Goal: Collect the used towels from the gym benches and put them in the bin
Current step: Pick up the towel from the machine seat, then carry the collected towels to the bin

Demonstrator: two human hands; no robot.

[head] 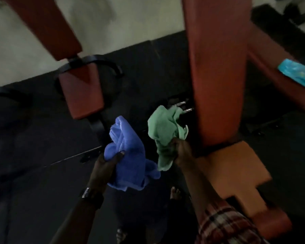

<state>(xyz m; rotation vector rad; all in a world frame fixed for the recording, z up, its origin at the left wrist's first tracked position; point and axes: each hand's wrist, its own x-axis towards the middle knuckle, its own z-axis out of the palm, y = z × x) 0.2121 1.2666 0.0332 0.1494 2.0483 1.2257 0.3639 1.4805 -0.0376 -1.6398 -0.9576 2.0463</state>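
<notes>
My left hand (105,163) grips a crumpled blue towel (128,155), held out over the dark floor. My right hand (180,150) grips a crumpled green towel (164,132) beside the blue one, just left of a long red-brown bench pad (216,67). A light blue patterned towel (296,73) lies on another red-brown bench (271,67) at the far right edge. No bin is in sight.
A third red-brown bench (81,92) with a black metal frame stands at the left. A tan seat pad (236,166) sits below the middle bench. The floor is dark rubber (33,173), with pale floor (130,23) farther back. A bare foot (175,192) shows below the towels.
</notes>
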